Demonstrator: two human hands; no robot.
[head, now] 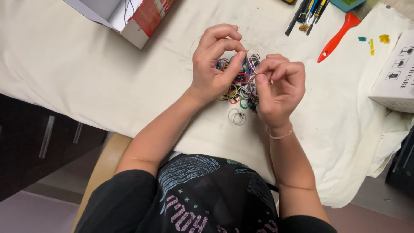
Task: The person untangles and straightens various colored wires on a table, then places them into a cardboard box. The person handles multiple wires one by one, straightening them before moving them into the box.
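A heap of thin coloured wire loops (239,84) lies on the cream cloth (103,82) in front of me. My left hand (213,64) hovers over the heap's left side, thumb and forefinger pinching a fine pale wire. My right hand (278,88) is at the heap's right side, fingers curled and pinched on the same thin wire near its other end. A small loose white loop (236,117) rests on the cloth just below the heap.
An open red-and-white cardboard box (133,17) stands at the back left. A red-handled brush (338,36) and several pens and tools (307,15) lie at the back right. A white carton (394,73) sits at the right edge.
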